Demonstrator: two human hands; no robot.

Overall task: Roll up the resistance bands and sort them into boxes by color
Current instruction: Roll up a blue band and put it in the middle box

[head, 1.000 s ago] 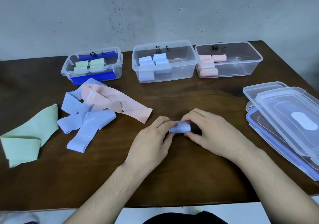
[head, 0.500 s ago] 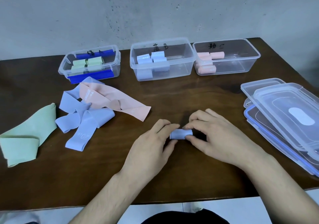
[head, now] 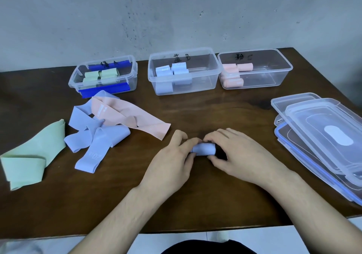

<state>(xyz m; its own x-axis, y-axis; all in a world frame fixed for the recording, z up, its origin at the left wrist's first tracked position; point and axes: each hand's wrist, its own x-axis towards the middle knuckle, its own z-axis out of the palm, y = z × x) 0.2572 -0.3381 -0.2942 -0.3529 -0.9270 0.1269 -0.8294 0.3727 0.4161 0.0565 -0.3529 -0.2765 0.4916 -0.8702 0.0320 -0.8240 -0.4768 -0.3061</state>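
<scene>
Both hands pinch one tightly rolled light-blue resistance band (head: 203, 149) at lower centre of the frame, left hand (head: 172, 161) at its left end, right hand (head: 241, 155) at its right, fingers (head: 193, 142) curled round it on the dark wooden table (head: 195, 204). It looks ready for the clear middle box (head: 213, 77), which already holds blue rolls. Green and pink rolls sit in the flanking boxes. Left of the hands, unrolled blue bands (head: 101, 142), a pink band (head: 133, 116) and a green band (head: 29, 159) remain. Bare table lies between hands and boxes; stacked clear lids (head: 323, 142) crowd the right edge.
</scene>
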